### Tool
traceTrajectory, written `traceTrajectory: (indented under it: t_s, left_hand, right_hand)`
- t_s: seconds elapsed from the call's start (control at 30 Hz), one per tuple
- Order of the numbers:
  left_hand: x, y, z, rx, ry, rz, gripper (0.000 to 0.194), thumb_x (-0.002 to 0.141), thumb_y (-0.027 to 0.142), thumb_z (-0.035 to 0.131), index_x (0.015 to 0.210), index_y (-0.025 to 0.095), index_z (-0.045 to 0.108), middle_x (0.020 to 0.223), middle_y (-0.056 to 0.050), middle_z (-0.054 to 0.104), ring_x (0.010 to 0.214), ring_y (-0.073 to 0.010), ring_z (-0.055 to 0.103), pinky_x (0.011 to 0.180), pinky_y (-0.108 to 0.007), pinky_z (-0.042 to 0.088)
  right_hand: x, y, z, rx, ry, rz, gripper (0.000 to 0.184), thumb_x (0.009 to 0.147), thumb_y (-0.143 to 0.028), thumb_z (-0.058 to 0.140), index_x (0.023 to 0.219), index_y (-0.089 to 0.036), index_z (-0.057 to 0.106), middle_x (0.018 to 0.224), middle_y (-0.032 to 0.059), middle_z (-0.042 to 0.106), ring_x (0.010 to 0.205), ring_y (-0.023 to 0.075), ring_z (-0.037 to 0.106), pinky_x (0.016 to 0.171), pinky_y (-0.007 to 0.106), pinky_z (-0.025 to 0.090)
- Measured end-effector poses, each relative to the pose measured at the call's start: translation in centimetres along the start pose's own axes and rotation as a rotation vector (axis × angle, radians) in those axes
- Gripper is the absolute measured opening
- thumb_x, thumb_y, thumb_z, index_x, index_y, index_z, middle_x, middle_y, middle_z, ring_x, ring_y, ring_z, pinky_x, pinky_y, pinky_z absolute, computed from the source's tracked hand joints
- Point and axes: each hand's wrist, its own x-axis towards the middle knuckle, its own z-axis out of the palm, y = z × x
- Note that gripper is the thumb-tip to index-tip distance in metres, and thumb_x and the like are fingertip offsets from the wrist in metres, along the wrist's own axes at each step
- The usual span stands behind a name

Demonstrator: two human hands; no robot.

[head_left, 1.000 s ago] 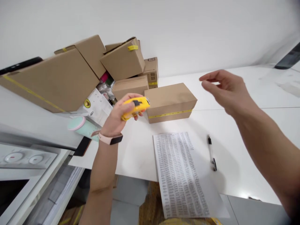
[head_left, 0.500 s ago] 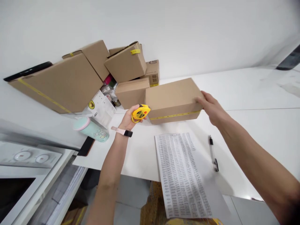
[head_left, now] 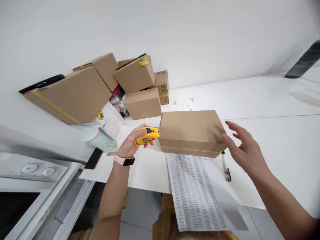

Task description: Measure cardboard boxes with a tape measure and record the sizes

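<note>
A yellow tape measure (head_left: 147, 136) is gripped in my left hand (head_left: 131, 142), its front end at the left end of a cardboard box (head_left: 191, 126). The box lies lengthwise on the white table, a yellow tape strip along its near side. Beside the box's right end is my right hand (head_left: 243, 150), fingers spread and holding nothing; whether its thumb touches the box I cannot tell. A printed sheet (head_left: 195, 193) lies in front, its far edge hidden behind the box. To its right rests a pen (head_left: 226, 170), its far tip near the box's corner.
Several cardboard boxes (head_left: 135, 73) are stacked at the back left against the wall. A mint tumbler (head_left: 100, 140) lies tilted near a dark flat item (head_left: 93, 158). At the lower left stands a white appliance with knobs (head_left: 30, 168). The table's front edge (head_left: 147, 191) runs nearby.
The box has come nearer and now covers the far edge of the sheet. My right hand has loosened from its right end. My left hand has lowered slightly with the tape measure.
</note>
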Motion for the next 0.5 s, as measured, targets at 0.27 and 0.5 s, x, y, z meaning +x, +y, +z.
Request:
traceTrajectory:
  t_s: [0.27, 0.5]
  left_hand:
    - [3.4, 2.6, 6.4, 0.169, -0.230, -0.075, 0.033, 0.081, 0.045, 0.069, 0.099, 0.018, 0.063, 0.090, -0.006, 0.071, 0.067, -0.0150, 0.065, 0.048, -0.021, 0.037]
    - [5.5, 2.5, 5.2, 0.213, -0.180, -0.098, 0.033, 0.079, 0.046, 0.069, 0.094, 0.017, 0.063, 0.088, -0.006, 0.071, 0.066, -0.0150, 0.065, 0.045, -0.020, 0.035]
  right_hand:
    - [0.6, -9.4, 2.9, 0.586, -0.650, 0.088, 0.043, 0.077, -0.063, 0.073, 0.085, -0.022, 0.065, 0.086, 0.0042, 0.068, 0.080, 0.0177, 0.063, 0.079, 0.035, 0.053]
    - [4.8, -6.3, 1.4, 0.816, -0.571, 0.305, 0.037, 0.063, -0.042, 0.090, 0.076, -0.022, 0.061, 0.063, -0.0038, 0.054, 0.055, 0.0093, 0.046, 0.054, 0.027, 0.040]
